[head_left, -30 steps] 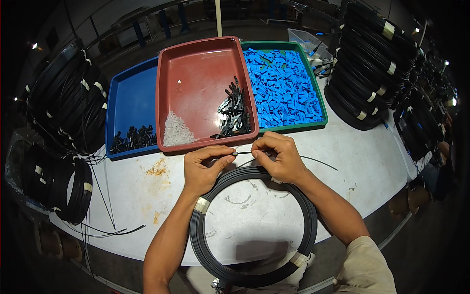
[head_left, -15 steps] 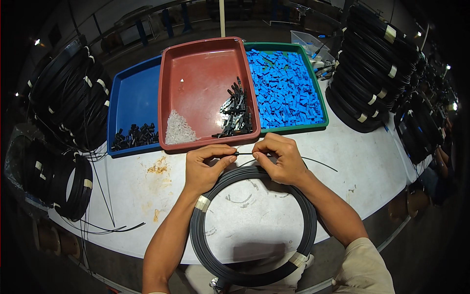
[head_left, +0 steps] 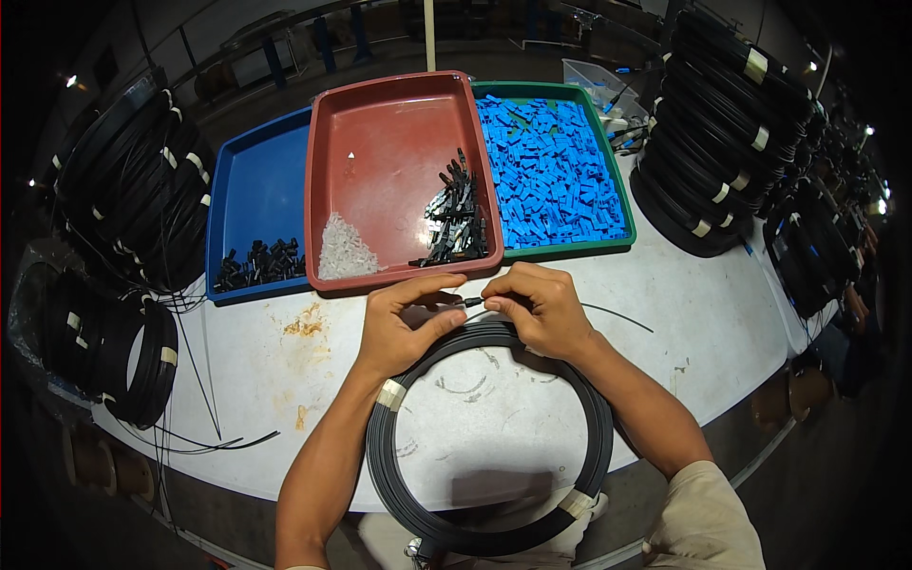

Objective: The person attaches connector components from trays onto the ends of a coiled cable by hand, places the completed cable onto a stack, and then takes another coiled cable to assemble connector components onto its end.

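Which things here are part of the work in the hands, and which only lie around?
In use:
left hand
right hand
thin black cable end
black cable coil

Lying about:
blue tray
red tray
green tray of blue parts
stacked coils

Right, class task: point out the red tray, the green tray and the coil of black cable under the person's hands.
red tray [head_left: 385, 142], head view, bare floor of the tray
green tray [head_left: 570, 252], head view, near rim
coil of black cable [head_left: 598, 427], head view, right side of the loop
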The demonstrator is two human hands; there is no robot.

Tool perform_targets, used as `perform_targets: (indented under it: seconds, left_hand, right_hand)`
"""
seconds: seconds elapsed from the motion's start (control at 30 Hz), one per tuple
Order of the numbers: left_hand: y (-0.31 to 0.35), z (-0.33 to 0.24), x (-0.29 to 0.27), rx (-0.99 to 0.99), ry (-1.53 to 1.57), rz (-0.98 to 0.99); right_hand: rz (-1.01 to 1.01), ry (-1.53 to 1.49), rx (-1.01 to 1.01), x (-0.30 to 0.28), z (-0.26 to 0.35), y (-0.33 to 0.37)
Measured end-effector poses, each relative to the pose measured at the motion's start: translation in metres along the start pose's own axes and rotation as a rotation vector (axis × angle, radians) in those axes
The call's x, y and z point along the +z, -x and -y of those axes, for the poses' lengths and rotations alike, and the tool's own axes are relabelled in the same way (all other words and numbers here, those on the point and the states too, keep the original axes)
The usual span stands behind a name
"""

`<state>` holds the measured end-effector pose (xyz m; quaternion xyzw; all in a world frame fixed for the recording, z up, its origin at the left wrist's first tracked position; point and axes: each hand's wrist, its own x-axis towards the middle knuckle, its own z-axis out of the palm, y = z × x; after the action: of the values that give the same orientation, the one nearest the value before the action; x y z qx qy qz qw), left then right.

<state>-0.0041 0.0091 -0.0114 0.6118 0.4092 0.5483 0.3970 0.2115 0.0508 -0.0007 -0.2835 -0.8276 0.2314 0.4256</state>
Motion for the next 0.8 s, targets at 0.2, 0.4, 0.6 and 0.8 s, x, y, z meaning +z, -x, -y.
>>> perform_targets:
  seconds: [0.2, 0.4, 0.6, 0.8]
  left_hand:
    - [0.001, 0.008, -0.004, 0.152, -0.204, -0.039]
    - [-0.002, 0.004, -0.005, 0.225, -0.332, 0.024]
    - [0.002, 0.001, -0.003, 0.217, -0.305, 0.031]
    - [0.001, 0.002, -0.004, 0.294, -0.35, 0.047]
  right_hand:
    - [0.034, -0.008, -0.005, 0.003, 0.002, -0.001]
    - [0.066, 0.117, -0.175, 0.009, -0.001, -0.001]
    - [0.045, 0.074, -0.17, 0.007, -0.001, 0.0]
    - [0.081, 0.071, -0.19, 0.005, -0.002, 0.001]
